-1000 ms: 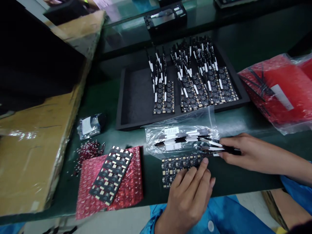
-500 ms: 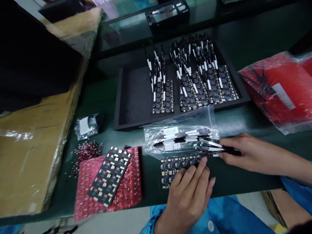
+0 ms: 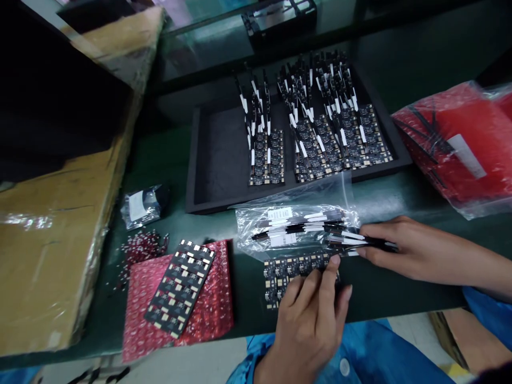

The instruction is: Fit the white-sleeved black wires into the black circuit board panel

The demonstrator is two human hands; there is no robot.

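As the left hand (image 3: 308, 320) presses a circuit-board panel (image 3: 276, 272) to a green workbench (image 3: 400, 202), its fingers loosely spread and gripping nothing, the right hand (image 3: 394, 248) pinches a fan of black-and-white strips (image 3: 354, 241), thumb and fingers closed on their right-hand portion. The strips run sideways, close to the line of the panel's long axis, their free ends reaching left from the right hand's fingertips to the panel's far right corner. That corner lies under the left index fingertip, with the left hand nearer to it than the right; whether any strip touches the panel cannot be told. Just beyond lies a clear plastic bag (image 3: 256, 218) with more strips, in front of a black tray (image 3: 224, 201) of wired panels.
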